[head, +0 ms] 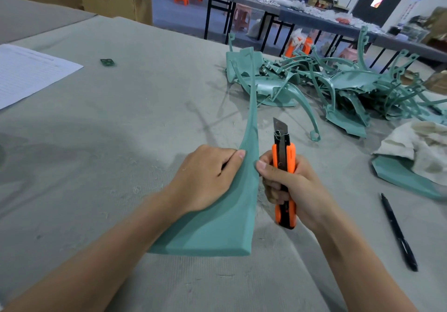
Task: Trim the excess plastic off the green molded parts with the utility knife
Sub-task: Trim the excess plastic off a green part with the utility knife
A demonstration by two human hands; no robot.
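A long curved green molded part [225, 227] stands on its broad end on the grey table [121, 130], its thin tip reaching up and away. My left hand [205, 178] grips its left side, thumb pressed on the face. My right hand [292, 186] holds the orange utility knife [284, 178] upright just right of the part, blade out and pointing away; its thumb touches the part's right edge. The blade is clear of the plastic.
A heap of green parts and trimmed strips [326, 86] lies at the back right. A dirty white cloth [418, 152] covers another green piece on the right, a black pen [399, 232] lies near it. A paper sheet [29, 72] lies far left; plastic shavings dot the table.
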